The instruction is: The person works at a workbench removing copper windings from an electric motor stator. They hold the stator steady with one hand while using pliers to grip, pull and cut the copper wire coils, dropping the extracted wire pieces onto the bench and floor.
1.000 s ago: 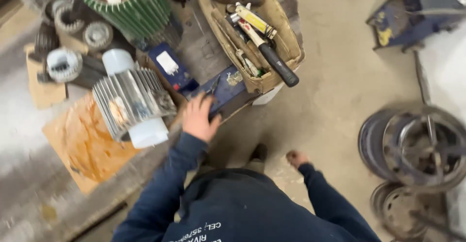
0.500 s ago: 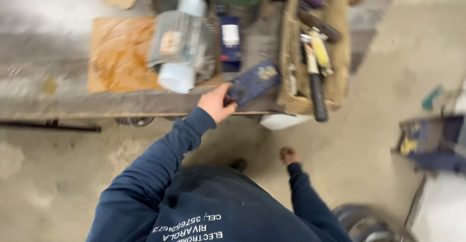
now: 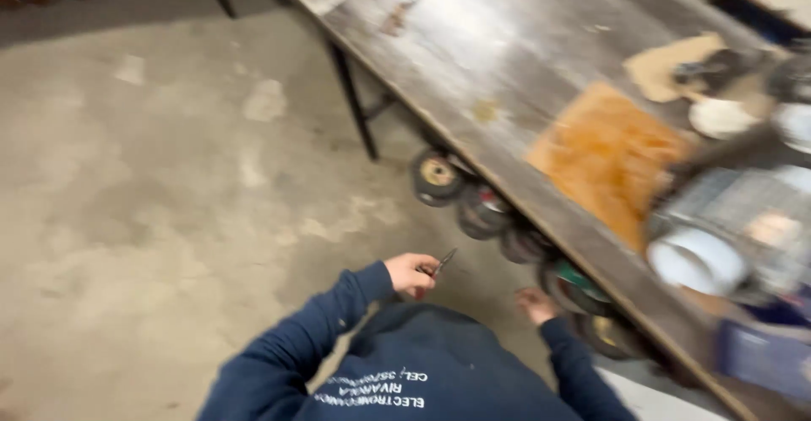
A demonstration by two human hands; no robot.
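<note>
seen from above, bending over a concrete floor (image 3: pixel 169 184) beside a long wooden bench (image 3: pixel 507 75). left hand (image 3: pixel 412 274) closing around a small dark tool (image 3: pixel 443 260), thin tip poking out past the knuckles toward the bench, probably gripped tight to keep it steady while leaning; exact kind of tool too blurred to tell. right hand (image 3: pixel 536 306) hanging lower, near the bench edge, fingers loosely curled and holding nothing visible, though blur leaving that uncertain. resting on the bench: a ribbed grey motor (image 3: pixel 743 218) with a white end cap, lying partly on an orange-stained sheet of cardboard (image 3: pixel 604 155), likely there to catch grease. crowding the space under the bench, in front of both hands: a row of round wheels (image 3: pixel 486 210), standing on edge, blocking any reach below.
</note>
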